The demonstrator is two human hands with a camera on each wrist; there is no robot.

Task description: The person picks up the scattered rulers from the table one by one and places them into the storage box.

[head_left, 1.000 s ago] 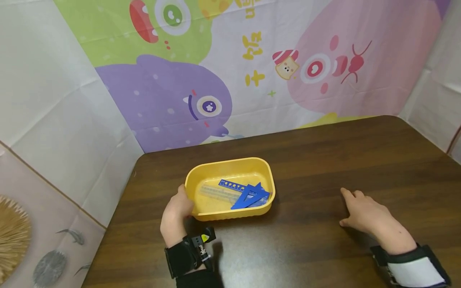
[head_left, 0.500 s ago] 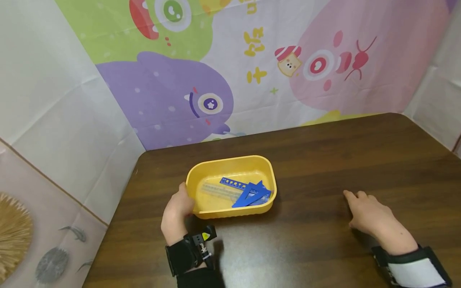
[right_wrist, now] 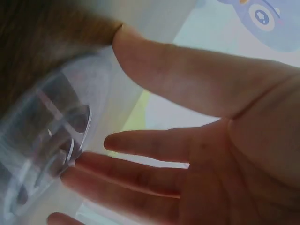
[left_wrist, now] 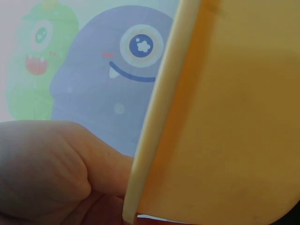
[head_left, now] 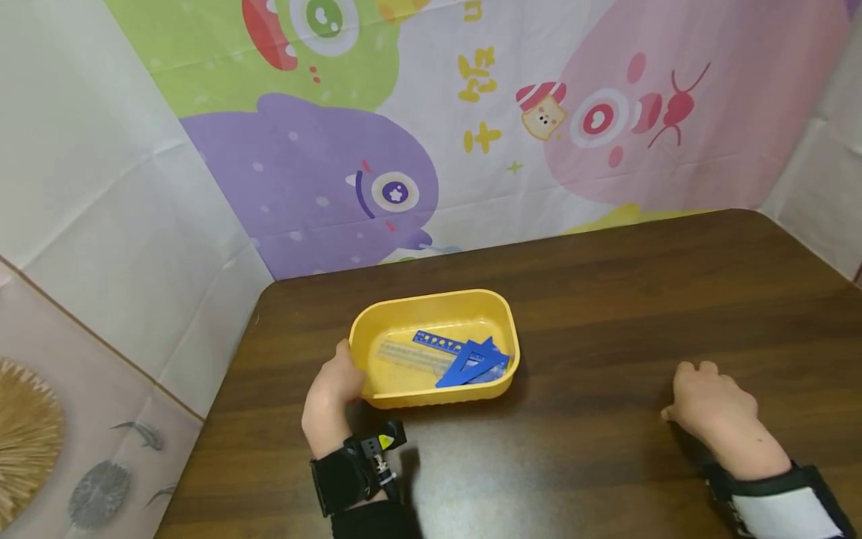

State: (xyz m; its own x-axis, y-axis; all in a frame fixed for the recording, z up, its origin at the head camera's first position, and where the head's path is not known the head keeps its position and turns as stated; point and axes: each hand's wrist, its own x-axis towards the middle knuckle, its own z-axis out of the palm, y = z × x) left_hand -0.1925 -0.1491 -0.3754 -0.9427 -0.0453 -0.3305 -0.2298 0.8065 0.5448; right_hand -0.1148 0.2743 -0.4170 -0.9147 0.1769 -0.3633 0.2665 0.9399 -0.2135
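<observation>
My left hand (head_left: 331, 385) grips the left end of a yellow plastic basket (head_left: 431, 401); in the left wrist view the fingers disappear behind its rim (left_wrist: 157, 110). Inside lie a blue stencil ruler (head_left: 434, 341), a blue set square (head_left: 465, 367) and a clear ruler (head_left: 407, 355), partly overlapping. To the right, low over the table, is my right hand (head_left: 714, 400). Its fingers (right_wrist: 136, 180) look loosely extended in the right wrist view, thumb apart. At their tips shows a clear plastic piece (right_wrist: 70, 89) with a curved edge and cutouts, resembling a protractor; whether they touch it I cannot tell.
The dark wooden table (head_left: 592, 299) reaches back to a cartoon-printed cloth (head_left: 485, 209). Pale panels stand at the left and right. A black strap with a small camera (head_left: 357, 471) is on the left wrist.
My right hand has shifted right, and its fingertips, stretched forward before, are now mostly hidden under the hand in the head view. The left hand and basket have stayed put.
</observation>
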